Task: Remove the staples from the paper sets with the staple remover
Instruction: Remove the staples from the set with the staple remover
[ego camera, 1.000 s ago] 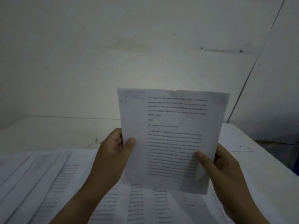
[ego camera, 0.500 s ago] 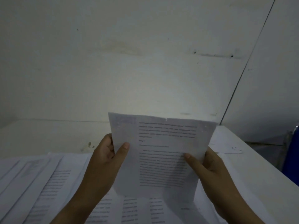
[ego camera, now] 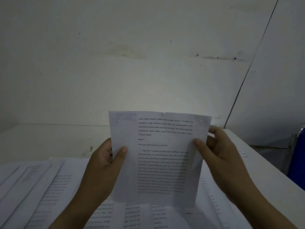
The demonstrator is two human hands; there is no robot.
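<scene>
Where the paper set is: paper set (ego camera: 158,154) held upright in the air over the near-middle of the tabletop (ego camera: 41,138), printed side to the camera, clear of the surface.
Paper set detail: lines of black text, too blurred to read; small dents near the top-left corner (ego camera: 118,123); a tiny nick in the top edge (ego camera: 163,113).
Left hand: left hand (ego camera: 105,162) grips the sheet's left edge, thumb (ego camera: 123,150) on the front, fingers behind.
Right hand: right hand (ego camera: 217,154) pinches the right edge, thumb (ego camera: 198,142) on the front, fingers curled behind the page.
Loose sheets: printed sheets (ego camera: 41,187) fanned and overlapping along the tabletop's near edge, from the left side across to under the hands.
Tabletop: white, bare along the far edge and right edge.
Wall: pale wall (ego camera: 132,63) behind the far edge, a few dark specks.
Blue object: blue object (ego camera: 297,154) past the right edge, cannot tell what it is.
</scene>
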